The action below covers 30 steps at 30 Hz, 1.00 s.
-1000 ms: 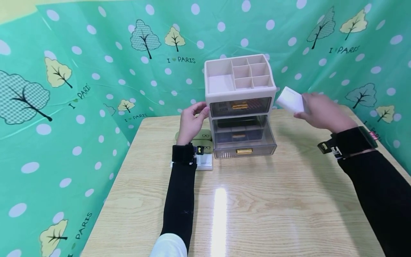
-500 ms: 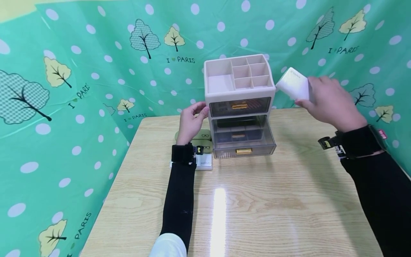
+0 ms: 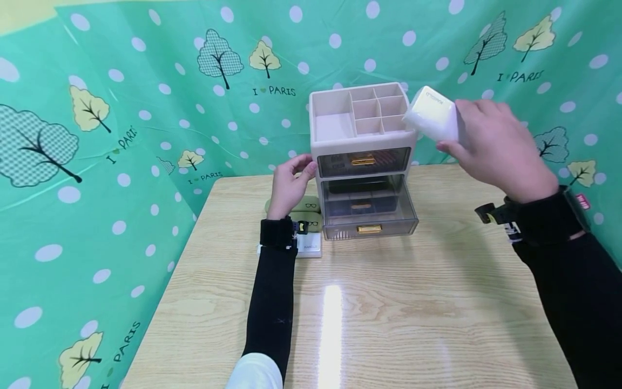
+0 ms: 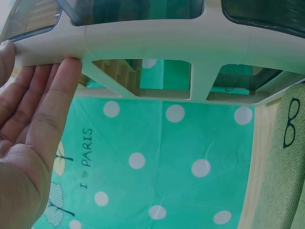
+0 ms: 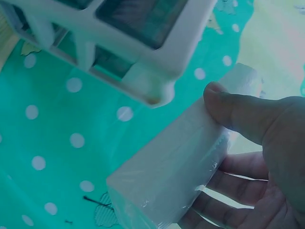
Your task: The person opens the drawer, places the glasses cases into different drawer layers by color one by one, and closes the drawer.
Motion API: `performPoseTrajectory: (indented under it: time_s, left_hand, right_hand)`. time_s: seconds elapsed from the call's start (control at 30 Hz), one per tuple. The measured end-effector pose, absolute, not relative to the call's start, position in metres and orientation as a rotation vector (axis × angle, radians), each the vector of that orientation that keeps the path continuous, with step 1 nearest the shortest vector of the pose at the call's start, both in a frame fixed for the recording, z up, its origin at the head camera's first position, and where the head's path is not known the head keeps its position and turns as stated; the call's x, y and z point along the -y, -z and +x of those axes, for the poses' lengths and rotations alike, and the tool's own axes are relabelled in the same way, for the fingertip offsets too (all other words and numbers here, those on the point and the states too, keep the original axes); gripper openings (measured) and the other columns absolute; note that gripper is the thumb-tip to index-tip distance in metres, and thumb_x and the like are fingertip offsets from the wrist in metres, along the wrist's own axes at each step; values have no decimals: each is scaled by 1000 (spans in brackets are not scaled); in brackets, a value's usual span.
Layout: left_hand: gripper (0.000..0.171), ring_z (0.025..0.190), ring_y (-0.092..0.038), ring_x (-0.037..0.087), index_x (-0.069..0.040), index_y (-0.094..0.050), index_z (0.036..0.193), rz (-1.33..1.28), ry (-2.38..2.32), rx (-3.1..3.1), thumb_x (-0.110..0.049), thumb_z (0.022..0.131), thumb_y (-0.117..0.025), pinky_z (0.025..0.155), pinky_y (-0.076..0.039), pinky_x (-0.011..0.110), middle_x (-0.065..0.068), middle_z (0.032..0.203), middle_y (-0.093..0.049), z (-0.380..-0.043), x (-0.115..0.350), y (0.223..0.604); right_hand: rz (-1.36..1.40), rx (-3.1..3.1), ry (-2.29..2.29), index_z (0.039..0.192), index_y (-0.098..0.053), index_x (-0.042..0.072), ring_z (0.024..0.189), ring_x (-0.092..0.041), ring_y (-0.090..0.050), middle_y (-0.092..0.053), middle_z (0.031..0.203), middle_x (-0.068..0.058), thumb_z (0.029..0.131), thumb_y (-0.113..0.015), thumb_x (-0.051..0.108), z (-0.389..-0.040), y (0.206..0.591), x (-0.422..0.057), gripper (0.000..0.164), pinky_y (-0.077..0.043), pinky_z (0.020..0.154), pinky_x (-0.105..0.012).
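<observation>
My right hand (image 3: 500, 146) grips a white pack (image 3: 434, 112) wrapped in shiny clear film. It holds the pack tilted by the upper right corner of a white desktop drawer organizer (image 3: 362, 145); in the head view, the pack overlaps that edge. The right wrist view shows the thumb along one face of the pack (image 5: 167, 167) and the fingers behind it. My left hand (image 3: 289, 183) touches the organizer's left side near the front, its fingers (image 4: 52, 105) nearly straight and thumb at the front edge. A smoky clear drawer (image 3: 369, 229) with a gold handle is pulled out.
Two green glasses cases (image 3: 307, 221) and a flat white box (image 3: 309, 246) lie left of the organizer, partly behind my left wrist. The organizer's top has several compartments (image 3: 381, 108). A green dotted sheet (image 3: 146, 135) hangs behind the wooden table (image 3: 389, 302).
My right hand has raised the white pack from beside the organizer, then moved it left to the top right corner. The left hand and the pulled-out drawer stay put.
</observation>
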<state>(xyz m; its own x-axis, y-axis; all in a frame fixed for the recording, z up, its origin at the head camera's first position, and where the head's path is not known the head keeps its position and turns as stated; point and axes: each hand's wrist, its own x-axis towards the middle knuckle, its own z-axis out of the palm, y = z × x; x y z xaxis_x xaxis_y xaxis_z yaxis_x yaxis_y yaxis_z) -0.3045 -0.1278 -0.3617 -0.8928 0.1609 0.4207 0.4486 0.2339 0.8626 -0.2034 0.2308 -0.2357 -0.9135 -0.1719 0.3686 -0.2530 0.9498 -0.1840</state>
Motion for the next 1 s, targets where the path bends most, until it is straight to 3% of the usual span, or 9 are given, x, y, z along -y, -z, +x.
performPoseTrajectory:
  time_s: [0.47,0.8,1.0]
  left_hand:
    - [35,103,-68,21,0,-69,125,-586,1712,2263,-25,100,-67,89,-60,27,13,114,-72,-305,128,362]
    - [36,104,-68,21,-1,-70,124,-574,1718,2275,-27,100,-68,89,-60,27,12,115,-72,-302,129,361]
    - [35,104,-69,21,-1,-70,124,-589,1708,2273,-27,100,-68,89,-60,27,12,115,-73,-302,130,361]
  right_hand:
    - [509,2725,-282,149,-42,-8,120,-55,-48,-52,139,-35,90,-82,17,-196,231,-191,76,-47,93,-69]
    - [735,2619,-230,142,-51,-7,111,-49,-58,-60,132,-29,83,-87,15,-190,245,-165,72,-52,84,-62]
    - [821,2637,-236,145,-49,-3,113,-44,-60,-63,131,-24,84,-87,17,-191,253,-149,75,-53,88,-59]
